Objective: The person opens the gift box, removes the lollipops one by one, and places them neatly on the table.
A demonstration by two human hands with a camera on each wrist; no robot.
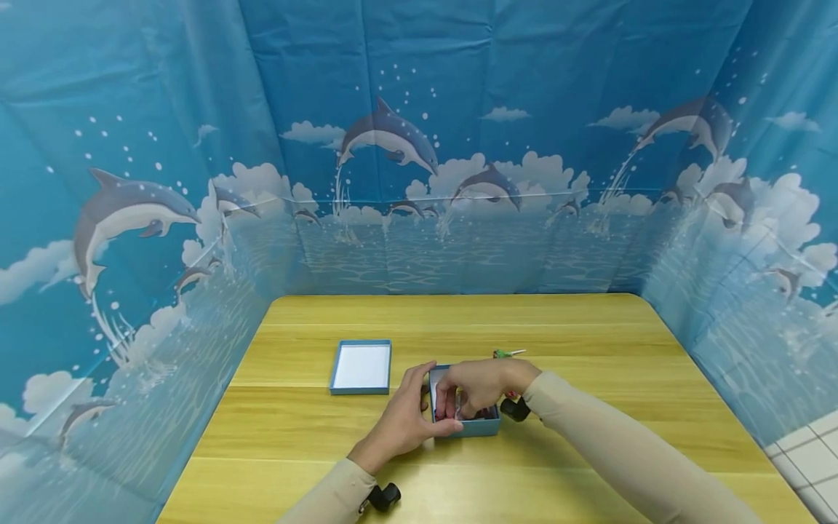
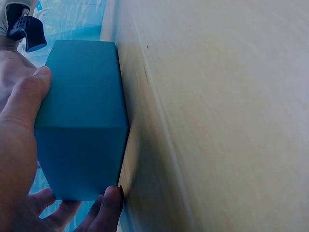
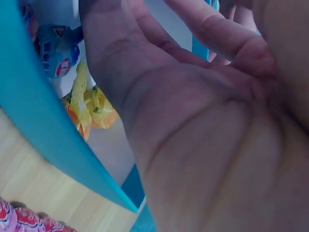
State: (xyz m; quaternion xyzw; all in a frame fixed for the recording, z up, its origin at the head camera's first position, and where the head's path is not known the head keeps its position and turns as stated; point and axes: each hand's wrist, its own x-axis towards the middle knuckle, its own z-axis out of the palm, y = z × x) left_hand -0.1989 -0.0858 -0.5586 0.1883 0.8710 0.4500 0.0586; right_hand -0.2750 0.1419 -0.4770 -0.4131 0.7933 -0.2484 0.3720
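A blue open-topped box [image 1: 481, 428] with a white inside stands on the table. My left hand [image 1: 406, 418] grips its left side, thumb along the front and fingers reaching round the far side; the left wrist view shows the blue outer walls [image 2: 82, 87] between thumb and fingers. My right hand [image 1: 481, 384] reaches down into the box with bent fingers. Its fingertips are partly hidden, and I cannot tell whether they hold anything. Inside the box, the right wrist view shows a blue-wrapped candy [image 3: 58, 50] and a yellow-wrapped candy [image 3: 94, 104].
A blue-rimmed lid [image 1: 361, 367], white inside, lies left of the box. Beyond the box is a green-wrapped lollipop [image 1: 507, 354] with a white stick. Pink-and-red wrapped sweets [image 3: 29, 220] lie on the table beside the box. A dolphin-printed curtain [image 1: 419, 240] surrounds the wooden table [image 1: 556, 327].
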